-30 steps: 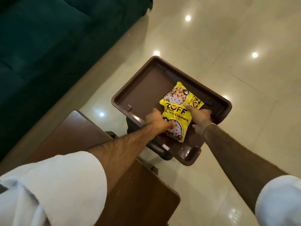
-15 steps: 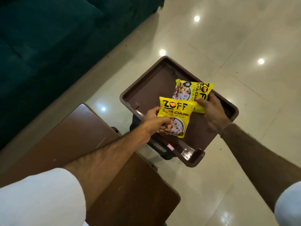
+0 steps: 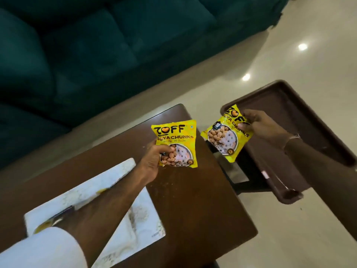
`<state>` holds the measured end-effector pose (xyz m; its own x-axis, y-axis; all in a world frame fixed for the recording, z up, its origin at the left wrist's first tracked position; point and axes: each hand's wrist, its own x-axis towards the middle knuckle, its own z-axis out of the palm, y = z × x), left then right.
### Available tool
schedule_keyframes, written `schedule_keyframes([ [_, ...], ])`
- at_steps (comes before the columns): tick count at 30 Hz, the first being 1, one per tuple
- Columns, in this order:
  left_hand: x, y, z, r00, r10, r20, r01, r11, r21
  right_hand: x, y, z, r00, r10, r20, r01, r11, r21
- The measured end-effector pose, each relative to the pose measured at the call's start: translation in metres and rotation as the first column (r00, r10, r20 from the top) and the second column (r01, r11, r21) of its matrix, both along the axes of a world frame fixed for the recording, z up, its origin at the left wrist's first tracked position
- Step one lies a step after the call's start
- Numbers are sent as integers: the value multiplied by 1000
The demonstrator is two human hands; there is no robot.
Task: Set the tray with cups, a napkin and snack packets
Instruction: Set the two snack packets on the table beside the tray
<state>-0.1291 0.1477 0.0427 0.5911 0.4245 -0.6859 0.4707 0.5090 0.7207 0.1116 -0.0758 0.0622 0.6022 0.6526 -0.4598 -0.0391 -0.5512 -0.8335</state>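
Holding one yellow foil soya-chunk packet in each of my hands.

My left hand [image 3: 152, 161] grips one packet [image 3: 176, 145] over the brown wooden bench [image 3: 202, 200]; my right hand [image 3: 262, 126] pinches the other packet [image 3: 226, 138] at three o'clock, by the empty brown plastic tray [image 3: 309, 120]. I should lay both flat inside.

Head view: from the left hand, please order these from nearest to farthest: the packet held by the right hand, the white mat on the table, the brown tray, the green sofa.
Measured from the left hand:
1. White mat, just below the hand, on the table.
2. Packet in the right hand, to the right.
3. Brown tray, farther right, beyond the table edge.
4. Green sofa, at the top, beyond the table.
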Motion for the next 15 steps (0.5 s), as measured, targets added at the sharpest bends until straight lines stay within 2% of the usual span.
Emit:
schedule_keyframes([
  [6, -127, 69, 18, 960, 279, -16, -278, 959, 58, -86, 100, -5, 954, 285, -93, -290, 955, -59],
  [11, -233, 111, 30, 915, 401, -54, -394, 914, 99, -175, 162, -13, 812, 567, -136, -583, 794, -169],
  [15, -315, 135, 26, 858, 504, -96, -492, 861, 130, -244, 197, -24, 683, 719, -131, -727, 651, -220],
])
